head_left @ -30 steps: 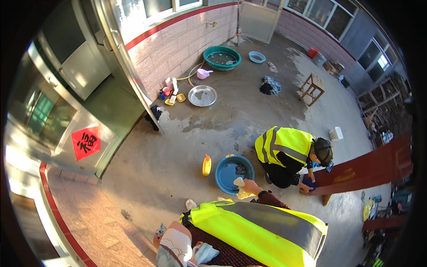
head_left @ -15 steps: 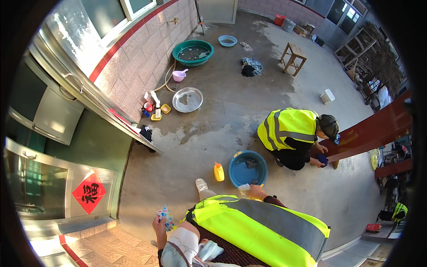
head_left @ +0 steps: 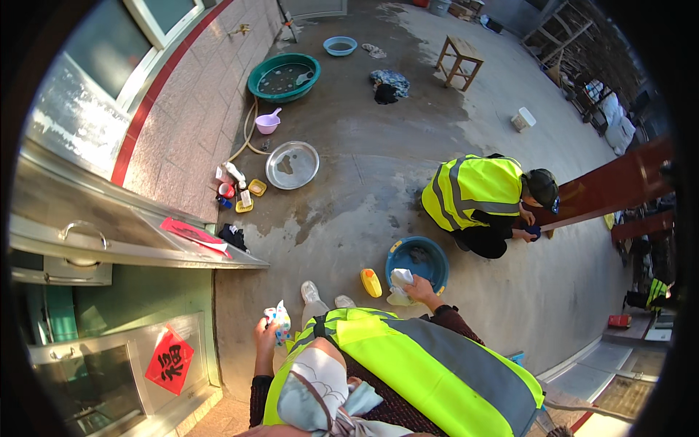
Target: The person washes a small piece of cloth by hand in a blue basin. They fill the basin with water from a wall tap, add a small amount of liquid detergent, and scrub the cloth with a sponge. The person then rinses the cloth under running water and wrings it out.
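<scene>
My left hand [head_left: 265, 342] is closed on a small white cloth with coloured dots [head_left: 278, 319], held out at my left side. In my right hand [head_left: 421, 290] is a crumpled, whitish, thin cloth or bag [head_left: 400, 285]; its exact kind is unclear. That hand is over the near-left rim of a blue basin [head_left: 443, 271], which has a wet grey cloth [head_left: 419, 255] inside. Just left of the basin, a yellow bottle with an orange cap [head_left: 371, 282] is on the ground, apart from both hands.
A co-worker in a yellow vest [head_left: 484, 186] crouches beyond the basin, beside a red beam [head_left: 611, 182]. Toward the wall are a metal basin [head_left: 309, 162], a pink dipper [head_left: 267, 124] and a green tub [head_left: 314, 73]. An open door [head_left: 138, 244] juts in at left. Farther off stands a wooden stool [head_left: 466, 49].
My view has shifted and turned. The whitish thing in my right hand now points up beside the basin, and my left hand has come forward with the dotted cloth. My second shoe now shows.
</scene>
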`<action>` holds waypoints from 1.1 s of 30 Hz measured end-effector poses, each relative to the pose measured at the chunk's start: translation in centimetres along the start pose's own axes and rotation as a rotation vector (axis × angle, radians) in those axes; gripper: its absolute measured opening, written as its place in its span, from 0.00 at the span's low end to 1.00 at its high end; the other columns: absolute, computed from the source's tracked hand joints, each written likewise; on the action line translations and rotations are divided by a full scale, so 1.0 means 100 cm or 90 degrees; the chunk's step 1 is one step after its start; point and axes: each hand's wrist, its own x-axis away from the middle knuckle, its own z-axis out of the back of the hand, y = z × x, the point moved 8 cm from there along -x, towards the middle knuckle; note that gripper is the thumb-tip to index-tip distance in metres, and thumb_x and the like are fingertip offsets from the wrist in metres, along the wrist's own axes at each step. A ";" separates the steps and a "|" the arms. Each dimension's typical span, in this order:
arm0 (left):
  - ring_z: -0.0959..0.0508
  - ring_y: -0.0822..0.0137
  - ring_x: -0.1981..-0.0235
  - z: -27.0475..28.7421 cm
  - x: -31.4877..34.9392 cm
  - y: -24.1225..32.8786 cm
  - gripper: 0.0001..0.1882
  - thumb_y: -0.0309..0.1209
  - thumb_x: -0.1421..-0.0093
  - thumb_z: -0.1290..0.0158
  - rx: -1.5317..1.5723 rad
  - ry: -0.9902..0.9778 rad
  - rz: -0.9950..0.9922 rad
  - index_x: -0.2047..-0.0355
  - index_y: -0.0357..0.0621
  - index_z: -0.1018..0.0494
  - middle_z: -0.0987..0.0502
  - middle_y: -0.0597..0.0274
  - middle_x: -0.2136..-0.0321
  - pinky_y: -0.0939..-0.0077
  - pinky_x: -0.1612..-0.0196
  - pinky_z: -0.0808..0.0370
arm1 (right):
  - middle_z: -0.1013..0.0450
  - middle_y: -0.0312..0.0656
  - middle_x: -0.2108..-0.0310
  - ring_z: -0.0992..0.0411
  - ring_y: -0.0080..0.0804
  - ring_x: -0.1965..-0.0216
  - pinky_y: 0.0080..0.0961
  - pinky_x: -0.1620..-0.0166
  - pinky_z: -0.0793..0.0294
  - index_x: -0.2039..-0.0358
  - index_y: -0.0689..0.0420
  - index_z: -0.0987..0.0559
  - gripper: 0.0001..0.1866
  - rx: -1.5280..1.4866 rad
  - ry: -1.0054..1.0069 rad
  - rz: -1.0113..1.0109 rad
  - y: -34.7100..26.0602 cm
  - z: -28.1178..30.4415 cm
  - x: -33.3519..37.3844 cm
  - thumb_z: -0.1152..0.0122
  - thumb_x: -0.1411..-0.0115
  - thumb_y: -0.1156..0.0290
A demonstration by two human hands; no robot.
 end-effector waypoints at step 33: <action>0.30 0.72 0.74 -0.269 -0.441 0.280 0.09 0.27 0.47 0.49 -0.247 -0.407 -0.136 0.68 0.33 0.27 0.26 0.63 0.75 0.73 0.67 0.32 | 0.27 0.53 0.61 0.29 0.47 0.58 0.35 0.56 0.30 0.58 0.60 0.27 0.20 -0.332 0.175 -0.344 0.000 0.100 -0.150 0.42 0.52 0.67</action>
